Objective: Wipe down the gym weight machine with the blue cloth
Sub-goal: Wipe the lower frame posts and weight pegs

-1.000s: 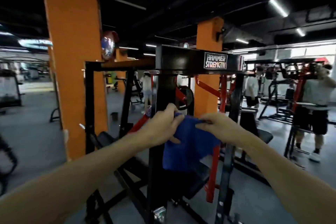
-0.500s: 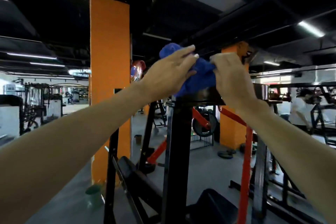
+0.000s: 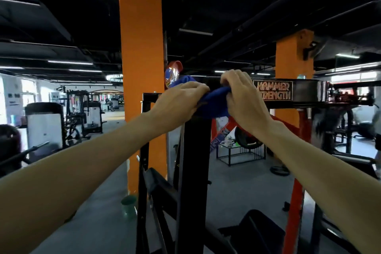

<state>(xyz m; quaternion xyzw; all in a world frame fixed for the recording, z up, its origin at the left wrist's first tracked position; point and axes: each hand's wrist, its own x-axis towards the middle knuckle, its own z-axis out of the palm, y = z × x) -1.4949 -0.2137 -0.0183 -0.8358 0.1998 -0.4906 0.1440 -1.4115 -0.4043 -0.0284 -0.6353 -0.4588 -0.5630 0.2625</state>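
Note:
The blue cloth (image 3: 214, 103) is bunched on top of the black weight machine (image 3: 195, 161), where its upright post meets the crossbeam with the Hammer Strength label (image 3: 273, 90). My left hand (image 3: 177, 99) lies over the cloth's left part, fingers pointing right and pressing it down. My right hand (image 3: 241, 97) grips the cloth's right end with curled fingers, just left of the label. Most of the cloth is hidden under both hands.
An orange pillar (image 3: 142, 80) stands just behind the machine, a second one (image 3: 292, 62) at the right. The machine's black seat pads (image 3: 160, 187) and red arms (image 3: 294, 202) sit below. A green bucket (image 3: 128, 206) stands on the grey floor. Other machines fill the left and right background.
Both hands have carried the cloth up from in front of the post onto the top of the machine. The camera view has shifted, bringing the label back into sight.

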